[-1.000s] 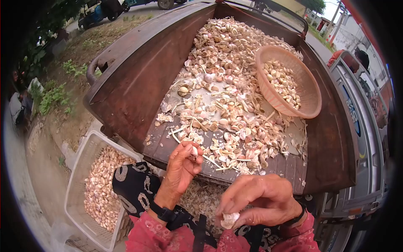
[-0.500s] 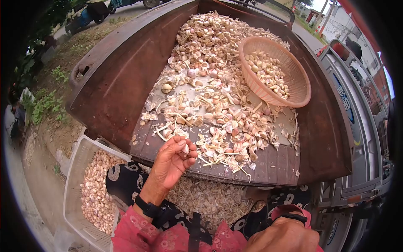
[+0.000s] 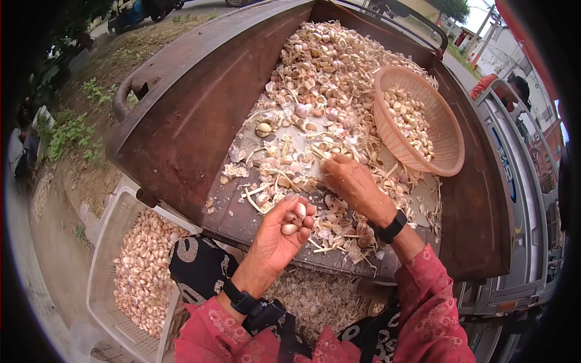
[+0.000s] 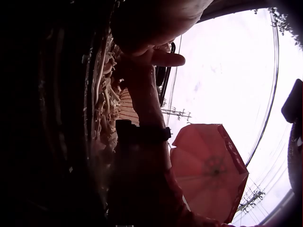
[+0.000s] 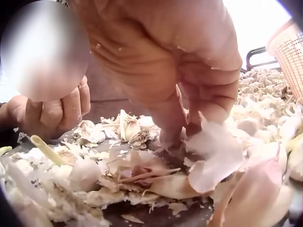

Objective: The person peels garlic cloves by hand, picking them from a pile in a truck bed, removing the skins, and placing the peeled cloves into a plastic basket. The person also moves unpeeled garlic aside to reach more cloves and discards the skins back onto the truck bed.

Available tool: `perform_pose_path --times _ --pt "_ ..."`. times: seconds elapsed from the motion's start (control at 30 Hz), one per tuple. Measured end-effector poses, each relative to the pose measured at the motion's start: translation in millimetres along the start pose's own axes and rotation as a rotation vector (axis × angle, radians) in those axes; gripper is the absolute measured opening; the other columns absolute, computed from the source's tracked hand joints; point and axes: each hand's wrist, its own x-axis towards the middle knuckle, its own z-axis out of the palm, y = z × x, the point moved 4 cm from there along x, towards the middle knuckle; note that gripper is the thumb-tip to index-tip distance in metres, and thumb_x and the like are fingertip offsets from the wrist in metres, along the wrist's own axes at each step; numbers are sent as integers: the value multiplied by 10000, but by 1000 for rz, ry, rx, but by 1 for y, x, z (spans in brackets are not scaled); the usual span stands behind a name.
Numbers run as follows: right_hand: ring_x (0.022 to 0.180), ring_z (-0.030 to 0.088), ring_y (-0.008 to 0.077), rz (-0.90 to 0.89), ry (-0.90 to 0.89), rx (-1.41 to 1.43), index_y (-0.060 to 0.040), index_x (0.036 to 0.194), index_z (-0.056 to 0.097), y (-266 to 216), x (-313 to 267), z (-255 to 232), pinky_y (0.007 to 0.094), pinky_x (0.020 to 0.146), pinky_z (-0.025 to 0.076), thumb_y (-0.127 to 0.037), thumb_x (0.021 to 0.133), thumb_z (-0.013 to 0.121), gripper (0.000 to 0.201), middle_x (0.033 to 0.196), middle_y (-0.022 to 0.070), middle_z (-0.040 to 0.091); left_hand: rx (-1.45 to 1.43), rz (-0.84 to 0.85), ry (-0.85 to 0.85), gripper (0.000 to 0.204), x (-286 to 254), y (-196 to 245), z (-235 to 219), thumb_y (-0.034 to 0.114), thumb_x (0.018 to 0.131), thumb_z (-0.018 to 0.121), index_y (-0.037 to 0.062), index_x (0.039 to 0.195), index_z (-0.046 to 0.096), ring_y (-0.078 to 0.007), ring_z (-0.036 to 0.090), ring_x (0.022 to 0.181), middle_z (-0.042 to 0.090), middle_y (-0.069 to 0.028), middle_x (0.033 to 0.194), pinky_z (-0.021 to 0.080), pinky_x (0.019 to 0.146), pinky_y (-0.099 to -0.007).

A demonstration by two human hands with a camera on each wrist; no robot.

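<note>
In the head view my left hand (image 3: 279,233) is palm up, its fingers curled round a few garlic cloves (image 3: 289,228), low at the front edge of the metal bed. The right hand (image 3: 357,187) reaches down into loose cloves and skins (image 3: 330,212) on the bed, right of and above the left hand. In the right wrist view the right hand's fingers (image 5: 175,123) point down among papery skins (image 5: 215,156); whether they pinch a clove is hidden. Behind them the left hand (image 5: 52,113) shows with curled fingers.
A pink basket (image 3: 387,130) of cloves stands on the bed's right, beside a large garlic heap (image 3: 339,54). A white crate (image 3: 106,266) of cloves is at lower left. Rusty side walls (image 3: 187,127) flank the bed. Skins (image 3: 321,296) lie below its front edge.
The right hand has moved from low near the body, where it earlier held a whitish piece, up and forward into the garlic. More cloves show in the left palm. The head view has shifted.
</note>
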Motion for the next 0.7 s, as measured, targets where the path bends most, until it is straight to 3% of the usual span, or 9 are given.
perform_pose_path --times 0.1,0.2,0.27,0.3,0.37,0.43,0.57,0.63,0.7 --pt "805 595 349 -32 -80 -205 -39 956 612 13 6 15 426 683 486 -97 847 607 123 807 143 552 164 78 102 177 -7 5 7 220 955 638 49 1004 634 -150 647 754 675 -97 931 550 596 -235" --pt "788 623 280 -101 -172 -252 -37 984 617 10 2 13 396 671 491 -106 892 620 115 832 100 603 218 136 152 189 -13 7 13 231 952 641 50 1008 634 -150 653 720 681 -75 886 529 564 -219" --pt "811 653 208 306 -129 557 -9 1039 610 5 -13 -1 355 669 515 -89 907 659 162 914 85 651 235 137 141 185 -16 8 13 228 957 631 50 1011 633 -149 658 707 683 -78 885 523 550 -214" --pt "811 653 208 307 -127 554 -9 1039 610 -4 -21 -6 355 669 515 -89 907 659 162 914 85 651 254 136 135 182 -17 8 13 225 963 621 51 1013 632 -149 663 693 685 -81 884 518 536 -208" --pt "826 647 120 588 -28 1424 -3 1099 615 -20 -45 -8 262 643 517 -148 938 684 227 942 54 666 286 137 110 184 -18 8 12 227 973 606 51 1019 631 -148 666 677 688 -85 882 513 518 -207" --pt "810 662 116 586 -9 1624 4 1101 608 -52 -63 -21 218 581 508 -98 917 698 229 948 74 675 321 138 86 187 -18 5 12 229 982 592 50 1024 629 -147 669 660 691 -90 879 508 500 -205" --pt "762 674 193 290 -115 1900 41 1038 612 -142 -91 -68 253 584 536 -37 899 696 180 997 160 688 354 138 17 255 -17 0 9 255 1017 542 15 1085 597 -149 687 669 689 -109 923 541 495 -205" --pt "818 677 231 -242 -54 1839 65 1010 639 -182 -95 -91 280 679 566 4 877 703 159 1014 210 682 365 129 9 245 -17 -3 8 239 1025 524 12 1089 594 -155 684 662 681 -122 918 533 473 -207" --pt "710 685 310 -502 104 2039 112 890 696 -214 -101 -99 345 577 537 -11 867 722 128 862 274 682 354 130 25 213 -19 -3 12 225 1017 535 31 1072 605 -138 667 634 696 -113 884 519 477 -212"
